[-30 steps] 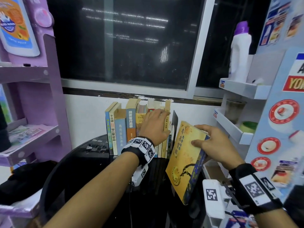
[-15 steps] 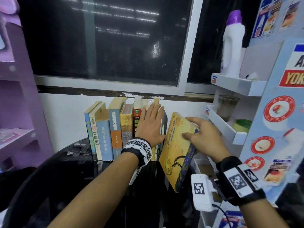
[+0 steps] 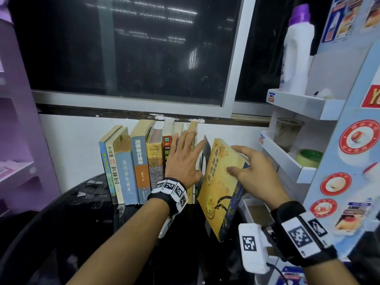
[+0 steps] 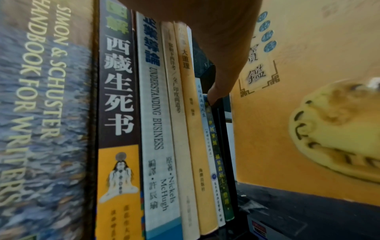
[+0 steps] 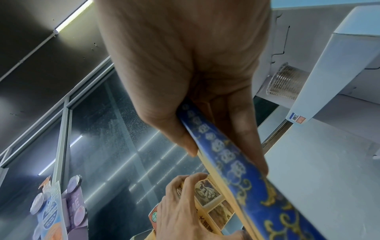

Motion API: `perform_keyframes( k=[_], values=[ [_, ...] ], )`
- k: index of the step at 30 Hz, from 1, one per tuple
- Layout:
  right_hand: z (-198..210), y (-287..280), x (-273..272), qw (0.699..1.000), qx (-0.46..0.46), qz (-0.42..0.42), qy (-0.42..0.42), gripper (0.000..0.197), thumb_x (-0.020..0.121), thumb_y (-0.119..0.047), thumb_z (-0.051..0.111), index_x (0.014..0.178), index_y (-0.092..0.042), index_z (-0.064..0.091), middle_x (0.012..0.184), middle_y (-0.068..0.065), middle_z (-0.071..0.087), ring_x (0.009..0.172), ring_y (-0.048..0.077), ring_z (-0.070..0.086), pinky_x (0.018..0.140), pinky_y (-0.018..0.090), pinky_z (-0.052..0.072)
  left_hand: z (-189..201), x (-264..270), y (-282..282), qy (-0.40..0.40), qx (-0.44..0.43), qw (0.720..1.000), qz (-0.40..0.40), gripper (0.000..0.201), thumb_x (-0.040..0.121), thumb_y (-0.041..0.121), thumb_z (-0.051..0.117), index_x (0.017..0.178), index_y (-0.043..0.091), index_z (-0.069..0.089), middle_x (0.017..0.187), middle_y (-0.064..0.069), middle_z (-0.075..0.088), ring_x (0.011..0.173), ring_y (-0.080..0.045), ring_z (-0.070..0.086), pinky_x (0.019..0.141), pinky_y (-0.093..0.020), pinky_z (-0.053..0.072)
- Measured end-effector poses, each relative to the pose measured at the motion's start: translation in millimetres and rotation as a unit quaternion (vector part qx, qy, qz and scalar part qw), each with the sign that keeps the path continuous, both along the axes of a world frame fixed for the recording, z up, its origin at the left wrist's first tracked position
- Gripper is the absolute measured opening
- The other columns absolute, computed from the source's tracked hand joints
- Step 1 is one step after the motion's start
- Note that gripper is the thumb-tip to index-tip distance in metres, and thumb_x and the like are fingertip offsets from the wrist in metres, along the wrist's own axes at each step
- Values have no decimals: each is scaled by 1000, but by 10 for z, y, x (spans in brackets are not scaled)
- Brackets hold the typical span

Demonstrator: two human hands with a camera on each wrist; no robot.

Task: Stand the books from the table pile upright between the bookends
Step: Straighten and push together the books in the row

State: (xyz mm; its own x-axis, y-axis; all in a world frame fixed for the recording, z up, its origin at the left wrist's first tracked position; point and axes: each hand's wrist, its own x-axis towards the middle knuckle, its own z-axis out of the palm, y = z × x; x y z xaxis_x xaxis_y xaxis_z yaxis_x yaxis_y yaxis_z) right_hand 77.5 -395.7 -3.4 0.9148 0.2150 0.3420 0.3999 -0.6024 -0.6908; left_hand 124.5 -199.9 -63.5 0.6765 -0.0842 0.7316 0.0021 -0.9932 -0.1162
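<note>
Head view shows the yellow book (image 3: 221, 188) tilted, its top leaning toward the row of books (image 3: 144, 161) and its lower corner out toward me above the black table (image 3: 61, 233), just right of the dark bookend (image 3: 205, 149). My right hand (image 3: 255, 173) is the grip on it: thumb on the yellow cover, fingers curled round the blue spine (image 5: 222, 155), high up near the top edge, so most of the book hangs below my hold. My left hand (image 3: 185, 159) is released, fingers straight and flat against the spines of the standing books, with the thumb (image 4: 220, 84) down beside the bookend. As I see it, the book is on the wrong side of that bookend; if I push it in from here it may knock the plate and let the thin books at the row's end slump. Held so high, it could also swing or slip from my fingers. To the right, the white shelf unit (image 3: 287, 161) stands near my knuckles and I might bump it.
</note>
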Motion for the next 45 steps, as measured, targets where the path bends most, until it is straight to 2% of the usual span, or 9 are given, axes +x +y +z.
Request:
perform_keyframes(
  k=[3,7,15,18,20,25,33,40,45],
  values=[
    [23,-4,-25,1000,11,-10,-20,53,85,-22,69,134,-33,51,109,3,67,92,18,64,79,35,57,-12,-3,19,-10,-12,1000,2,85,51,44,69,130,28,43,141,-10,33,139,-32,23,118,-48,-2],
    [102,-23,-74,998,28,-28,-57,51,86,-18,69,134,-28,53,102,1,66,71,5,62,51,5,45,-33,4,75,-18,-9,1000,17,85,57,48,66,134,25,41,141,-10,33,137,-31,26,118,-49,1],
    [334,116,-109,987,63,-39,-144,53,88,-18,67,137,-28,51,101,-10,60,77,7,63,79,24,53,-45,20,70,-17,-23,999,32,88,66,56,62,138,12,36,141,-13,37,137,-33,28,118,-50,5],
    [381,188,-33,981,87,-44,-167,53,89,-16,66,139,-24,49,110,-8,59,73,-13,57,63,-3,41,-48,30,71,-17,-25,999,34,92,66,57,63,140,11,32,143,-12,36,138,-32,27,118,-49,5],
    [380,247,21,978,88,-51,-181,55,90,-17,65,141,-24,47,119,-5,62,74,-6,59,67,3,43,-43,21,75,-10,-19,999,39,97,64,55,64,141,11,27,144,-12,34,139,-32,24,118,-49,5],
    [309,384,151,978,89,-64,-179,56,93,-20,61,145,-25,40,125,4,62,93,16,64,83,35,58,-57,13,83,3,-13,999,38,100,61,53,64,143,12,24,147,-13,30,140,-32,22,118,-50,4],
    [212,595,351,972,67,-96,-204,57,94,-19,58,147,-20,37,116,11,66,79,13,53,81,25,49,-45,2,91,5,-14,1000,23,97,59,50,66,141,13,30,144,-11,27,140,-33,23,118,-49,4],
    [112,741,533,975,47,-101,-192,57,94,-17,54,147,-22,35,96,17,67,76,27,62,82,43,55,-30,-13,101,-7,-16,1000,9,91,57,46,67,137,14,38,140,-10,33,137,-33,26,119,-47,2],
    [-11,787,589,980,23,-107,-168,58,95,-18,53,149,-24,32,105,18,67,84,29,64,87,41,55,-35,-10,104,-7,-13,1000,6,91,56,49,66,137,15,39,142,-11,33,138,-32,24,118,-46,-2]
  ],
)
